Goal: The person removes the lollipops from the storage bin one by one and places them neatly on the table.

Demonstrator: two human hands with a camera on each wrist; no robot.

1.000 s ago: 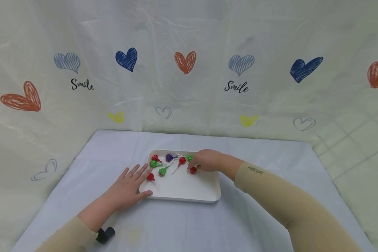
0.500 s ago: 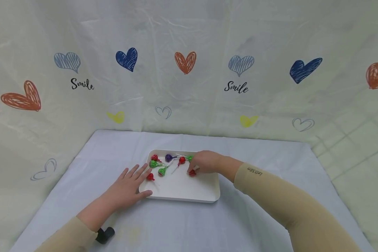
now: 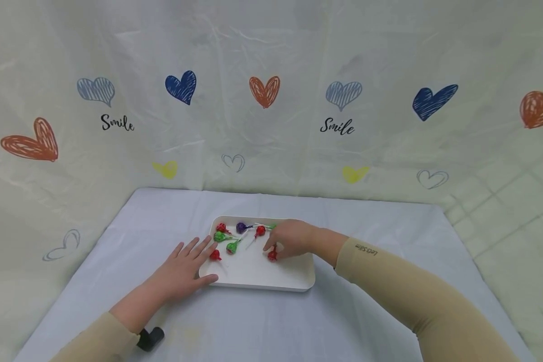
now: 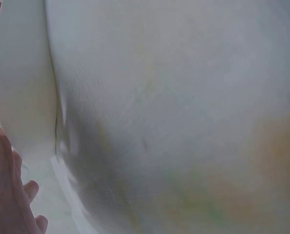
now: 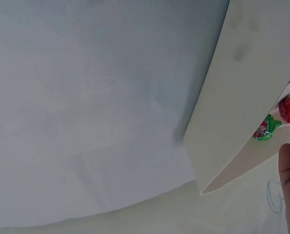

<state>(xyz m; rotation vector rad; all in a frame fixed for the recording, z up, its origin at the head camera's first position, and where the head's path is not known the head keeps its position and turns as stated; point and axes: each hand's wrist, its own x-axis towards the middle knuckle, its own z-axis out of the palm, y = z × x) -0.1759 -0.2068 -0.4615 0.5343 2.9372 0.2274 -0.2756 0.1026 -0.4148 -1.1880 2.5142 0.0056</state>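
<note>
My right hand [image 3: 293, 238] is over the right part of a white tray [image 3: 253, 274], fingers bent down around a red-wrapped lollipop [image 3: 272, 256]. The lollipop's head shows between thumb and index finger; its stick is hidden under the hand. My left hand [image 3: 185, 269] lies with fingers spread over the tray's left edge. Near its fingertips is another red lollipop [image 3: 214, 255]. Farther back in the tray lie green lollipops [image 3: 232, 247], a purple lollipop [image 3: 241, 228] and more red lollipops [image 3: 260, 231]. The right wrist view catches a green-and-red lollipop [image 5: 266, 128] beside my fingers [image 5: 287, 168].
The tray stands on a table with a white cloth [image 3: 366, 281]. Behind it hangs a pale curtain [image 3: 294, 146] printed with hearts. A black object [image 3: 151, 339] shows at my left wrist.
My right hand has drawn slightly toward me, and the red lollipop at its fingertips has moved the same way. The left hand has stayed at the tray's edge.
</note>
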